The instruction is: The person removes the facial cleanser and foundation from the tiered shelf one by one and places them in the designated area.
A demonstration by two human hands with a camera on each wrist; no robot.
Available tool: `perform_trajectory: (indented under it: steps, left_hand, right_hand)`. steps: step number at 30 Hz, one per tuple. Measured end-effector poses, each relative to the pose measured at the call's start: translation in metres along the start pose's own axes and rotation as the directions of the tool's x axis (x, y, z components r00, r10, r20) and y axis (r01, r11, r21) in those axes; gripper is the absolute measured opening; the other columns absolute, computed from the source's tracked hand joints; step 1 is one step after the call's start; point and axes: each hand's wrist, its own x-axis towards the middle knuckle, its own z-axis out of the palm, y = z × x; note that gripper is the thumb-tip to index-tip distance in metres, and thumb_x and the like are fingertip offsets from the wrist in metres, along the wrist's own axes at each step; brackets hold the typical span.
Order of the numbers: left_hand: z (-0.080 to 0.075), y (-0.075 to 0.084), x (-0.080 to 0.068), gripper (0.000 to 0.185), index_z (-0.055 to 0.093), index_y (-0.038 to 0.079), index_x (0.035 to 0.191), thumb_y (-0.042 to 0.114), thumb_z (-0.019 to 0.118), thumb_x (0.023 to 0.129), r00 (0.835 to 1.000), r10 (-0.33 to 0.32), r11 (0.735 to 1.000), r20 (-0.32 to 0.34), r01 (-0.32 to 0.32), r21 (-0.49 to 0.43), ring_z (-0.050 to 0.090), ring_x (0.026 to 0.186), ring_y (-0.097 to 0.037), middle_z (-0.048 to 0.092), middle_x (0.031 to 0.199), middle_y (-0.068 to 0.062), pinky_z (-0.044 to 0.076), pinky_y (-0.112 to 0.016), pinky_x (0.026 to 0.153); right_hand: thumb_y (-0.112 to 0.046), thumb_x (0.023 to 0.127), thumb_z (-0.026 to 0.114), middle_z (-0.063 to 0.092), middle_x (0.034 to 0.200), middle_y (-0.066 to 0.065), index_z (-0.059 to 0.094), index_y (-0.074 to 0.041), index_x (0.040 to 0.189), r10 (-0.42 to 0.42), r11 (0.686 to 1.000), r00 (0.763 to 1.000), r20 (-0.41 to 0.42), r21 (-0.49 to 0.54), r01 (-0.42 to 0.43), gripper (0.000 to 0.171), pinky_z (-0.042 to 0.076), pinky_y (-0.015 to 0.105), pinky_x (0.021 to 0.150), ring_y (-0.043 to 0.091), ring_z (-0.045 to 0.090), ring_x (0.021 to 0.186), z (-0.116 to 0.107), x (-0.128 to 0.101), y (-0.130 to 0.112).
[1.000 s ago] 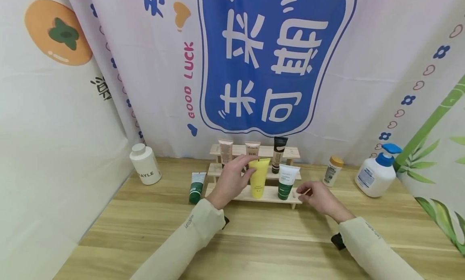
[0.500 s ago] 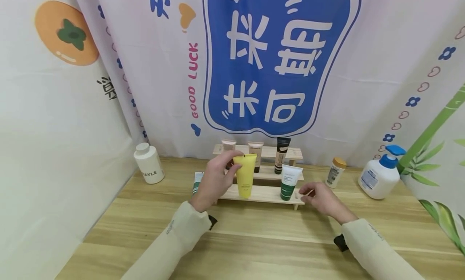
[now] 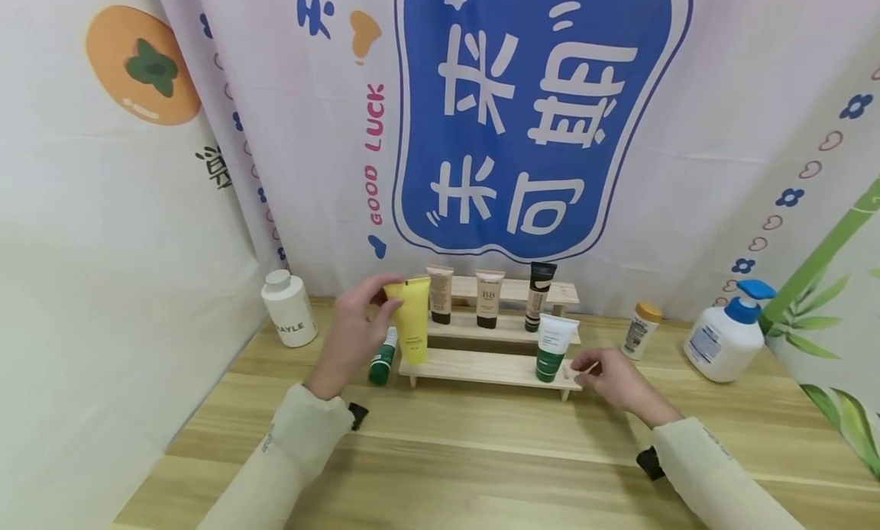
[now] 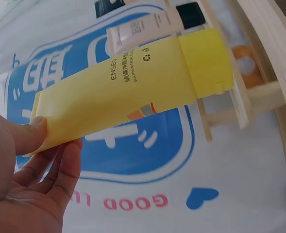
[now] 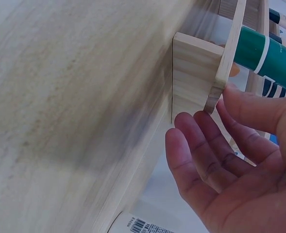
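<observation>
My left hand (image 3: 354,328) pinches the crimped top end of a yellow squeeze tube (image 3: 412,320). The tube hangs cap down at the left end of the lowest step of a wooden tiered rack (image 3: 474,367); whether its cap touches the step I cannot tell. In the left wrist view, thumb and fingers grip the flat end of the yellow tube (image 4: 118,92). My right hand (image 3: 612,377) pinches the right end of the lowest step with thumb and fingers. Close to it, a white-and-green tube (image 3: 555,347) stands on that step.
Two beige tubes, one a BB cream (image 3: 489,297), and a black-topped tube (image 3: 539,297) stand on the middle step. Behind my left hand a green-and-white tube (image 3: 383,358) is partly hidden. A white bottle (image 3: 289,310) stands left; an orange-capped bottle (image 3: 641,331) and pump bottle (image 3: 725,339) stand right.
My left hand has carried the yellow tube leftward along the lowest step, from its middle to its left end. The right hand stays at the rack's right end. The view has shifted slightly.
</observation>
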Motion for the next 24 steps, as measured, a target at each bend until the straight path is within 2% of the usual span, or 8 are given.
perform_trajectory:
  steps: [9,16,24]
  left_hand:
    - [-0.017,-0.017,-0.012,0.029,0.062,0.006,0.114,0.002,0.068,0.086,0.996,-0.086,0.995,-0.011,0.086,0.057,0.057,0.080,-0.015,0.064,0.098,-0.006,0.050,-0.032,0.071]
    - [-0.025,-0.032,-0.016,0.029,0.062,0.005,0.113,0.000,0.068,0.085,0.993,-0.115,0.989,-0.034,0.118,0.091,0.057,0.077,-0.017,0.063,0.092,-0.007,0.050,-0.033,0.068]
    - [-0.029,-0.052,-0.016,0.030,0.061,0.004,0.117,-0.003,0.063,0.088,0.975,-0.221,0.967,0.015,0.217,0.129,0.055,0.075,-0.023,0.062,0.090,-0.011,0.049,-0.036,0.065]
  right_hand:
    - [0.002,0.083,0.068,0.065,0.090,0.005,0.067,-0.001,0.096,0.004,1.000,1.000,-0.001,0.002,-0.004,0.014,0.049,0.031,0.065,0.018,0.058,0.077,0.000,0.000,-0.001]
    - [0.002,0.083,0.067,0.065,0.090,0.005,0.067,-0.001,0.096,-0.002,1.000,1.000,-0.002,0.001,0.002,0.013,0.049,0.031,0.065,0.018,0.058,0.077,-0.001,-0.001,0.000]
    - [0.001,0.083,0.068,0.065,0.090,0.006,0.067,0.000,0.097,-0.010,1.000,1.000,-0.008,0.003,0.010,0.014,0.050,0.031,0.065,0.019,0.059,0.077,0.000,0.000,0.000]
